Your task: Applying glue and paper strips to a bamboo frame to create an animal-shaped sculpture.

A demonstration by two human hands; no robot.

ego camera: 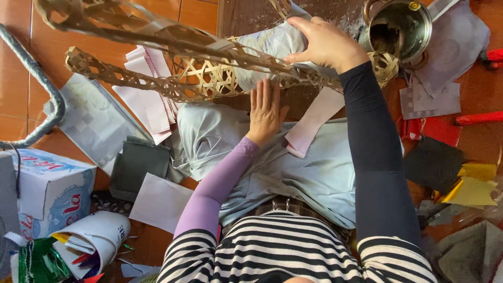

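Frame: a woven bamboo frame [209,78] is held tilted over the lap, its long latticed limbs running out to the upper left, so that the open weave is turned up toward the hands.
Left hand: the left hand [265,111] is laid flat with fingers spread, palm down on the grey cloth [293,167] just below the frame; nothing is gripped, and the cloth appears to be pinned smooth.
Paper strip: a pale strip [314,121] is lying on the cloth between the two forearms, within easy reach.
Right hand: the right hand [325,44] is closed over the pale paper covering [272,44] on top of the frame, pressing it against the weave.
Left surroundings: a cardboard box [50,191], a paper roll [97,241] and a stack of cut sheets [152,99] are spread on the tiled floor.
Right surroundings: a metal pot [401,29] is set just beyond the frame's end, with coloured paper scraps [471,191] beside the knee.
Obstruction: the frame's limbs are crossing over the sheets, hiding part of them.
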